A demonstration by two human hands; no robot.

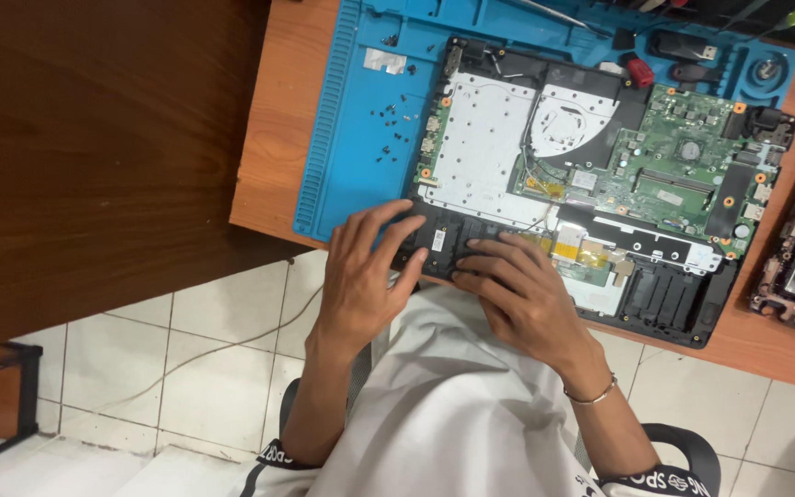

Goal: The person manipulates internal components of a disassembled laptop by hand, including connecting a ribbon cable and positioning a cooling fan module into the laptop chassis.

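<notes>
Both hands press flat, fingers spread, gripping nothing: left hand (361, 276) and right hand (517, 290) on the black battery (443, 244). Its long axis runs along the opened laptop (600, 156)'s near edge, directly under them.

One head-worn camera looks steeply down from above the seated person, close over the table (273, 138) edge, its frame rolled so the table runs diagonally. The opened laptop (591, 175) on the blue repair mat (342, 138) lies toward 1 o'clock, and tiled floor (204, 368) fills 7 o'clock.
</notes>
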